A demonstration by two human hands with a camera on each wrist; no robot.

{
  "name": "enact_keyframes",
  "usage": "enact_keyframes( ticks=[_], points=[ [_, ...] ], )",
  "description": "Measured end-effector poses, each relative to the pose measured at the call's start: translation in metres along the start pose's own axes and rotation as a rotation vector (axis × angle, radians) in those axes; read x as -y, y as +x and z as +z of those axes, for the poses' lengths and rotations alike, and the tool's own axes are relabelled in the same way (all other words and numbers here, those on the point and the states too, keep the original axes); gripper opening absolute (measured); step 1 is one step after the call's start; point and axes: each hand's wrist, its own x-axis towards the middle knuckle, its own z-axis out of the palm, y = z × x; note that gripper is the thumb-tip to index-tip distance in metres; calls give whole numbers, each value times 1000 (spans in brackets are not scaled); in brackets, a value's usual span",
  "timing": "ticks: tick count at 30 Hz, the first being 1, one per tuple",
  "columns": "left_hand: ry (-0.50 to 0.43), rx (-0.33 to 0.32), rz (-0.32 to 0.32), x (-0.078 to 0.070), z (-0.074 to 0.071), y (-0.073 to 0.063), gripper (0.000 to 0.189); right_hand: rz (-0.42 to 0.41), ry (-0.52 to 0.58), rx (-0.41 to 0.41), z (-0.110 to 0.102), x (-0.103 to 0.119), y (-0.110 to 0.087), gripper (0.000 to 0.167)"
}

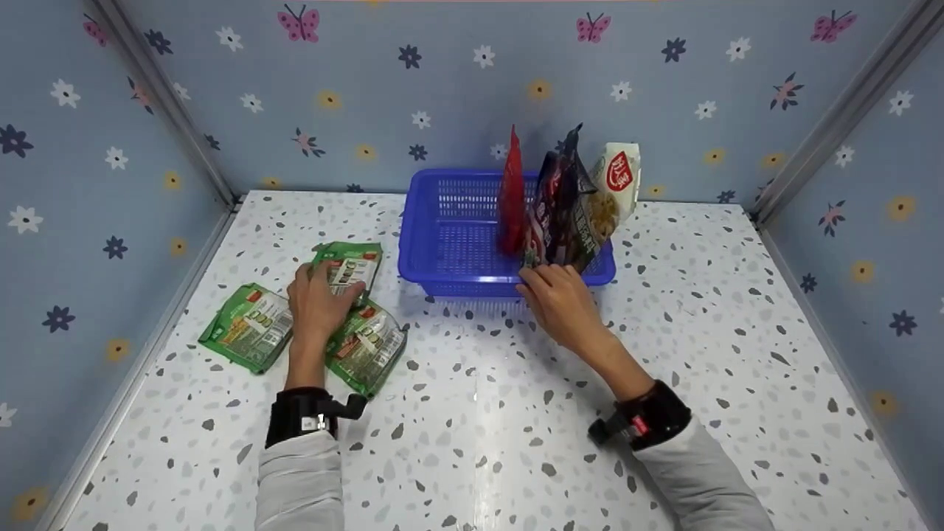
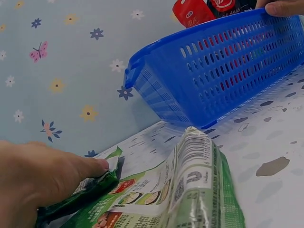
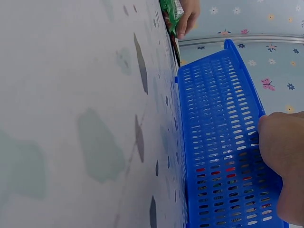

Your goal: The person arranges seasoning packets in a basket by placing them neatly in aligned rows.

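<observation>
Three green food packets lie on the speckled table at the left. My left hand point(image 1: 318, 301) is on the rear packet point(image 1: 358, 267), holding it between thumb and fingers; the left wrist view shows the thumb against its edge, other fingertips hidden. Another green packet point(image 1: 369, 346) is right of the wrist, and a third packet point(image 1: 251, 328) lies to the left. My right hand point(image 1: 564, 306) grips the front rim of a blue plastic basket point(image 1: 472, 287). Inside the basket's right half stand a red packet point(image 1: 512, 199), dark packets point(image 1: 560, 199) and a white-and-brown packet point(image 1: 616, 184).
Flower-patterned panels point(image 1: 457, 96) rise behind the table and at both sides. The basket stands close to the back panel, its left half showing bare slotted floor. Speckled tabletop point(image 1: 472, 442) extends in front of the basket, between the forearms.
</observation>
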Motion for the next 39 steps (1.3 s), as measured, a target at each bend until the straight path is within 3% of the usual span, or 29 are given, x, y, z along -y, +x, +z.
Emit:
enact_keyframes(
  ticks=[5,8,15,19,25,29,33,39],
  points=[
    [-151,-102,-75,0,-4,-1,100,-11,-9,-20,1,0,0,27],
    [-235,-127,-122,0,-10,-2,106,-10,-9,-25,1,0,0,27],
    [-386,-80,-296,4,-25,-2,103,2,-1,-9,-1,0,0,28],
    [-435,-50,-339,5,-29,-1,95,16,2,16,-2,0,1,29],
    [-565,-71,-339,2,-26,0,63,22,1,26,-2,1,1,29],
    [-643,-76,-324,-1,-25,0,53,8,-5,5,0,0,0,28],
    [-694,-129,-247,-5,-27,-2,47,-6,-8,-18,1,0,-1,26],
    [-682,-246,-115,-24,-37,-7,44,2,-6,-15,1,0,0,26]
  ],
)
